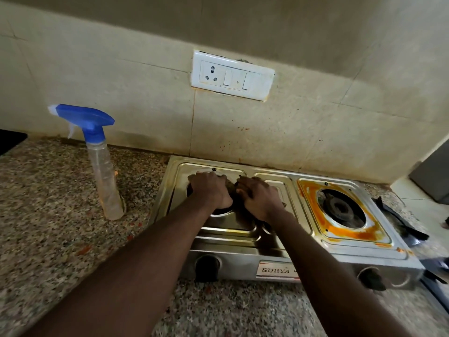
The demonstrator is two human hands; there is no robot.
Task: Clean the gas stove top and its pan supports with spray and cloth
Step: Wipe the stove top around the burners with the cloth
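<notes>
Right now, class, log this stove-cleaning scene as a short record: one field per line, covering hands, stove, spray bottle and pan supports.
left hand: on the left burner area, fingers curled
right hand: beside the left hand, pressing something dark; what it is cannot be told
stove: steel, two burners, on the granite counter
right burner: bare, ringed by orange stains
spray bottle: upright on the counter, left of the stove, untouched
pan support: black, off the stove, lying at its right
</notes>
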